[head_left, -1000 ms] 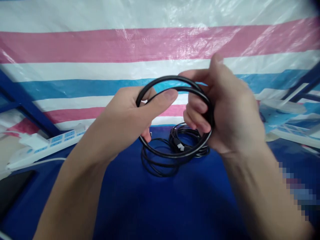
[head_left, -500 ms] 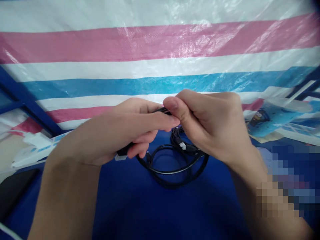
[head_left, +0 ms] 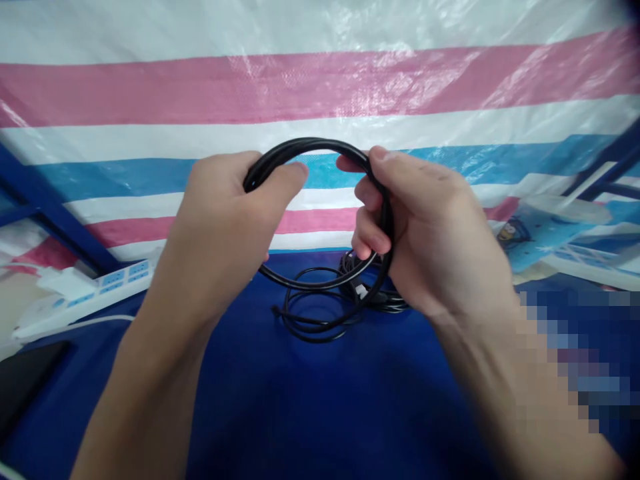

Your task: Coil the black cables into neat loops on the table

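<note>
A thick black cable (head_left: 315,145) forms a round coil held up between both hands. My left hand (head_left: 227,207) is closed around the coil's left side, its thumb lying along the inside; most of its fingers are hidden. On the right side, my right hand (head_left: 425,220) wraps its curled fingers around the coil, thumb at the upper right. One end of the cable droops below toward the blue tabletop (head_left: 320,407). Behind it lie more black cables (head_left: 395,303) in a coiled bundle, with a small white piece (head_left: 361,291) among them.
To the left are a white power strip (head_left: 115,280) with blue sockets and a dark flat object (head_left: 30,380). A blue cup (head_left: 545,233) with a straw stands at right. Striped plastic sheeting (head_left: 320,87) hangs behind, beside a blue frame bar (head_left: 65,220).
My hands have moved apart, and the cable between them now shows as an open, raised loop. The left hand has turned upright; the connector seen beneath it is out of sight.
</note>
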### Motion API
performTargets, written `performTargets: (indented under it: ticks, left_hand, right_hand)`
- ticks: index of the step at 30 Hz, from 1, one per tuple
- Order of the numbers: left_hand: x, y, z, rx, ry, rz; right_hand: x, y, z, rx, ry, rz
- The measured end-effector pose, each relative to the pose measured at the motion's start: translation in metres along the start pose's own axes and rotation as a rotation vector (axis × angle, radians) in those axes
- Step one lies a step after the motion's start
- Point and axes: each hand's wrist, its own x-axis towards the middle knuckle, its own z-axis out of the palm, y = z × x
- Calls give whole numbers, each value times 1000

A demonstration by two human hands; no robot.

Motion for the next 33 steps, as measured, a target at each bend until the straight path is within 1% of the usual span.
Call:
performTargets:
  ticks: [1, 3, 5, 7, 9, 10, 12, 14, 16, 18, 21, 23, 26, 28, 30, 32, 33]
  left_hand:
    - [1, -2, -2, 21, -28, -6]
    - [3, -1, -6, -28, -69, -57]
    - [4, 5, -9, -170, -156, -144]
    - [5, 11, -11, -325, -285, -231]
    - [5, 15, -12, -411, -404, -306]
    - [5, 16, -12, -424, -439, -331]
    - [5, 16, -11, -419, -451, -356]
    - [4, 16, -10, -405, -365, -310]
    - [3, 17, -9, -431, -223, -228]
    - [4, 17, -10, -513, -63, -172]
    - [7, 15, -14, -649, 133, -198]
    - [10, 12, -15, -684, 208, -196]
    - [12, 6, -12, -652, 292, -175]
    - [13, 3, -9, -693, 347, -203]
    - [14, 2, -8, -869, 372, -318]
    - [15, 2, -10, -1082, 382, -467]
    - [16, 2, -12, -1152, 383, -521]
  right_hand:
    - [0, 0, -1, -26, -2, -18]
    - [-1, 3, -2, -147, 15, -121]
    - [-2, 8, -3, -325, 50, -270]
    - [-4, 13, -2, -498, 66, -400]
    - [-6, 15, -1, -608, 12, -491]
    - [-7, 15, 0, -633, -34, -527]
    - [-9, 13, 2, -622, -106, -551]
    - [-10, 13, 4, -536, -105, -484]
    - [-9, 15, 6, -351, -78, -386]
    - [-8, 20, 8, -132, -70, -290]
    - [-9, 27, 16, 138, -109, -138]
    - [-13, 29, 22, 258, -165, -29]
    - [-21, 26, 31, 334, -216, 35]
    - [-26, 23, 35, 300, -224, 1]
    - [-29, 22, 36, 228, -273, -76]
    - [-28, 25, 36, 190, -371, -187]
    - [-26, 27, 36, 192, -421, -229]
